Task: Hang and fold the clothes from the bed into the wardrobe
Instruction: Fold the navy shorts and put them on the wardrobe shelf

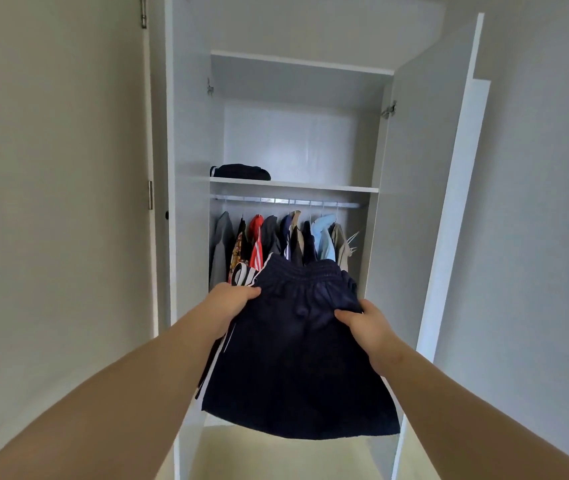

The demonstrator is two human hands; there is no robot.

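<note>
Gripping folded navy shorts [296,344] in left hand [231,303] and right hand [366,327], the person faces a far wardrobe [411,202] with hung clothes [276,237] and one folded dark garment [241,172] shelved.

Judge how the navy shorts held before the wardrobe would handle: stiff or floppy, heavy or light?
Probably floppy: the navy shorts bunch and droop between the left hand and right hand. Likely light: a pinch at each side carries them.

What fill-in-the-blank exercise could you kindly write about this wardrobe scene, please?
The left hand grips the navy shorts' left side; the right hand grips their ____ side.
A dark folded garment lies on the ____ above the hanging clothes.
The wardrobe door stands ____.
Missing words: right, shelf, open.
</note>
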